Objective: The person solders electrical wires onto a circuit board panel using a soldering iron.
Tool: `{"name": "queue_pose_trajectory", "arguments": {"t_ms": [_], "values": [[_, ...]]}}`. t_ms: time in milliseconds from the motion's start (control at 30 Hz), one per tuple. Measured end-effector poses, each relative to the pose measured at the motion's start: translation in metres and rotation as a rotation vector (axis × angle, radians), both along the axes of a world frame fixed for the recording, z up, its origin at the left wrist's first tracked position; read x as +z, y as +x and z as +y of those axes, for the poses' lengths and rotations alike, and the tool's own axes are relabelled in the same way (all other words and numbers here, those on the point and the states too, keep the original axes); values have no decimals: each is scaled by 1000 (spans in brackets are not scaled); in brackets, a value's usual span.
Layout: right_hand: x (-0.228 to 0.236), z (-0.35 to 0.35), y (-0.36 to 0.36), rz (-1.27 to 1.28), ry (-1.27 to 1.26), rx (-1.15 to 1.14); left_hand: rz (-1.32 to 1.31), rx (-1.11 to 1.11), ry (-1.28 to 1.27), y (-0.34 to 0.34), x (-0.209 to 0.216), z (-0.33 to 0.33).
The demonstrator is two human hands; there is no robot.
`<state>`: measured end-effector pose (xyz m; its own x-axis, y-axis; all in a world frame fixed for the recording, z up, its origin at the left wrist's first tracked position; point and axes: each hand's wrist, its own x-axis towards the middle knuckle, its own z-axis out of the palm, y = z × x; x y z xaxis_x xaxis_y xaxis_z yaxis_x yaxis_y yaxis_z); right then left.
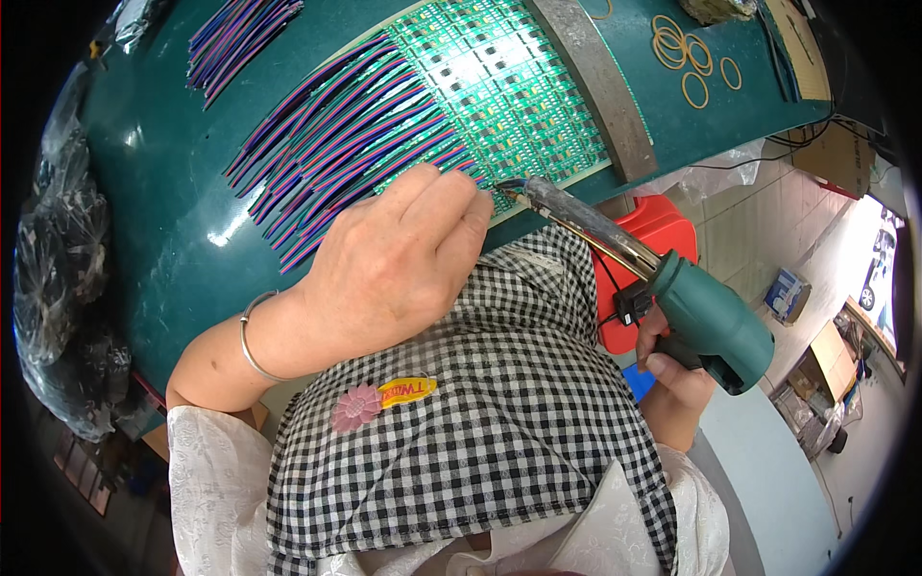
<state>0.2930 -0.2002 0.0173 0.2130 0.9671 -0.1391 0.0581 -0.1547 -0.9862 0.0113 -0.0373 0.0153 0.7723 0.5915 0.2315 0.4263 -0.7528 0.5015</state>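
My left hand (394, 259) pinches a thin ribbon wire at the near edge of a green circuit board panel (509, 86); its fingertips mostly hide the wire's end. Many multi-coloured ribbon wires (346, 125), blue, pink and black, fan out to the left from the panel. In my right hand (680, 379) is a green-handled soldering gun (711, 317). Its dark barrel slants up and left, and the tip is close to my left fingertips at the panel's near corner. Whether the tip touches the wire I cannot tell.
A metal bar (600, 86) lies across the panel's right side. Further right are several rubber bands (684, 48). A loose wire bundle (240, 38) rests at the far left, and dark plastic bags (62, 259) line the left edge. Below the table stands a red stool (663, 230).
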Motion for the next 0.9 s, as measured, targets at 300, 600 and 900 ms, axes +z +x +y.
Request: {"name": "queue_pose_trajectory", "arguments": {"t_ms": [300,600,900], "values": [[-4,3,4,-24,117,105,-1,1,-8,-1,0,0],[8,2,-2,121,18,-59,-1,-3,-12,-1,0,0],[-9,-18,28,71,36,116,15,-12,4,-1,1,0]]}}
